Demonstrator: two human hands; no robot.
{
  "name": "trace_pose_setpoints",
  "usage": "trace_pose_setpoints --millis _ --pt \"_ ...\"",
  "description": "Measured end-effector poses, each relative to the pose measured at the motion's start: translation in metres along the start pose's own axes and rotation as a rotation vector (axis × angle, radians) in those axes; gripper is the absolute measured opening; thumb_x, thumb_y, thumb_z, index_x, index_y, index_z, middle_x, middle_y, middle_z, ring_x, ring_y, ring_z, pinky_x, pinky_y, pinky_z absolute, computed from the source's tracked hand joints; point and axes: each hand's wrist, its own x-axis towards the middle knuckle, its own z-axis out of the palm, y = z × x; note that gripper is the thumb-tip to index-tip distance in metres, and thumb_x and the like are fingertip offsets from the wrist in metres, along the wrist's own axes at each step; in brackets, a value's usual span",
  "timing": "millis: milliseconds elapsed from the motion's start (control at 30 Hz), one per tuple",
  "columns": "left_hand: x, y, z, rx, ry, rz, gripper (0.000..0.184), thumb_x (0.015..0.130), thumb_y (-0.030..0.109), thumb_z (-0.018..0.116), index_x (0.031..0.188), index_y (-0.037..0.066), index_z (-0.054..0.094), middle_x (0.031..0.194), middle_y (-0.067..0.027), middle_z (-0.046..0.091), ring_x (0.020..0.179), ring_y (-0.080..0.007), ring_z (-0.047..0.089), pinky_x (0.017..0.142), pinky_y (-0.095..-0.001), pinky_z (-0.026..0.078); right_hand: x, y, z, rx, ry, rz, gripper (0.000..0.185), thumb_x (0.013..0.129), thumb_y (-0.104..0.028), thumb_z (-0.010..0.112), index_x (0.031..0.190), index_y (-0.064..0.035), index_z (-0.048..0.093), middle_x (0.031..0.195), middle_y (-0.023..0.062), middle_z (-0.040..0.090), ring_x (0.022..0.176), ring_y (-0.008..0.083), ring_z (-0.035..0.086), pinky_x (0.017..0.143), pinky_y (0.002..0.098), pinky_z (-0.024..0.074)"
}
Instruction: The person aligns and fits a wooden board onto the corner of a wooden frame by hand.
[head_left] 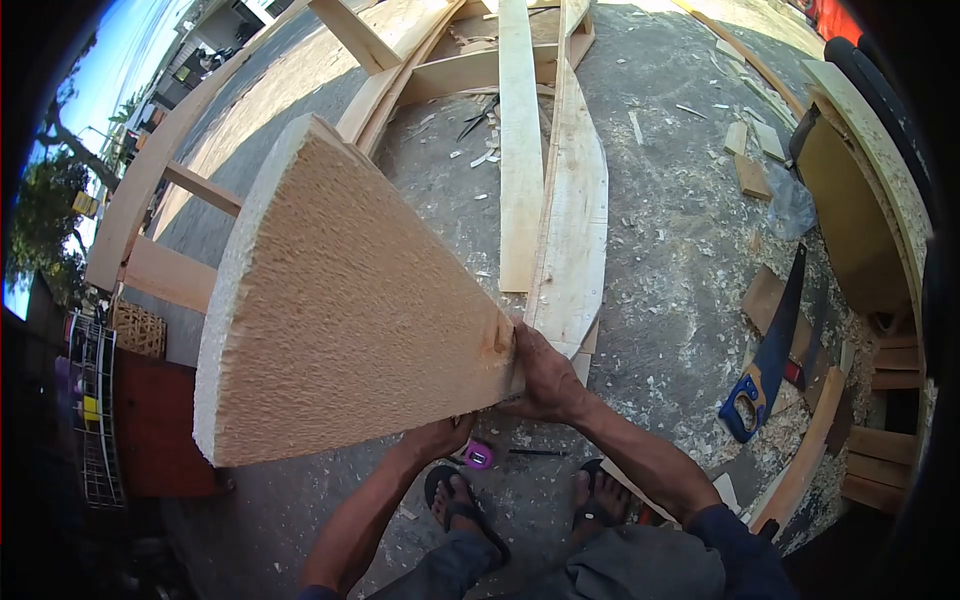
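A thick wooden plank point(360, 290) with a rough-sawn face rises toward the camera and fills the left centre. My right hand point(548, 372) is closed round its right end, thumb up along the edge. Under the lower edge, my left hand point(442, 436) grips the same plank, its fingers partly hidden by the wood. Just beyond my right hand lies a long wooden frame with a curved side board point(577, 220). A pale straight board point(520, 150) runs along inside it. Below the plank, a purple tape measure point(478, 456) lies on the ground near my left foot.
At right a handsaw point(768, 350) with a blue handle lies among wood shavings and offcuts point(752, 176). Pliers point(478, 118) lie inside the frame. Another curved wooden frame point(150, 190) stands at left, near a woven basket point(140, 328) and a wire rack point(95, 410).
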Motion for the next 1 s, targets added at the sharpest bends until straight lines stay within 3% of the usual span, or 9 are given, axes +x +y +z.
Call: trace_pose_setpoints --millis 267,433,533,600,933,1000 --pt "-0.002 -0.001 0.000 -0.054 -0.031 0.004 0.044 0.089 0.026 0.068 0.127 0.006 0.063 0.127 -0.0221 0.063 0.120 -0.0430 0.057 0.102 -0.0492 0.044 0.000 0.000 0.007 -0.038 0.053 -0.012 0.136 0.060 -0.039 0.093 0.155 0.0041 0.006 0.132 0.0341 0.048 0.121 0.0497 0.053 0.103 0.0504 0.0470" --pt "0.009 0.039 -0.026 -0.178 -0.128 -0.060 0.055 0.084 0.032 0.075 0.128 0.004 0.061 0.129 -0.0223 0.061 0.124 -0.0395 0.056 0.104 -0.0471 0.044 0.000 -0.001 0.007 -0.056 0.019 0.043 0.131 0.060 -0.037 0.091 0.153 0.0067 0.010 0.131 0.0329 0.048 0.120 0.0478 0.053 0.105 0.0506 0.0446" --pt "0.017 0.061 -0.015 -0.257 0.006 -0.105 0.059 0.082 0.036 0.079 0.128 0.002 0.061 0.126 -0.0200 0.064 0.120 -0.0354 0.060 0.102 -0.0446 0.046 -0.001 0.000 0.007 -0.095 0.027 0.025 0.127 0.060 -0.036 0.089 0.153 0.0074 0.013 0.131 0.0319 0.048 0.120 0.0466 0.053 0.105 0.0500 0.0446" --pt "0.021 0.064 0.004 -0.471 0.256 -0.290 0.060 0.081 0.035 0.081 0.127 0.001 0.061 0.122 -0.0173 0.066 0.114 -0.0312 0.063 0.097 -0.0416 0.050 -0.001 0.001 0.010 -0.098 0.062 0.018 0.126 0.061 -0.036 0.088 0.153 0.0073 0.013 0.131 0.0313 0.048 0.120 0.0462 0.053 0.105 0.0499 0.0447" --pt "0.023 0.063 0.020 -0.547 0.364 -0.304 0.054 0.083 0.024 0.081 0.124 -0.003 0.060 0.115 -0.0147 0.067 0.106 -0.0241 0.065 0.091 -0.0373 0.052 0.000 -0.003 0.005 -0.085 0.104 0.009 0.121 0.066 -0.034 0.085 0.155 0.0050 0.013 0.135 0.0276 0.046 0.124 0.0436 0.051 0.107 0.0496 0.0440" --pt "0.020 0.057 0.023 -0.422 0.382 -0.265 0.049 0.084 0.020 0.080 0.122 -0.004 0.060 0.114 -0.0144 0.067 0.104 -0.0231 0.065 0.089 -0.0366 0.052 -0.002 -0.006 0.002 -0.058 0.097 0.032 0.117 0.068 -0.034 0.084 0.155 0.0040 0.015 0.136 0.0260 0.046 0.124 0.0431 0.051 0.107 0.0495 0.0432"
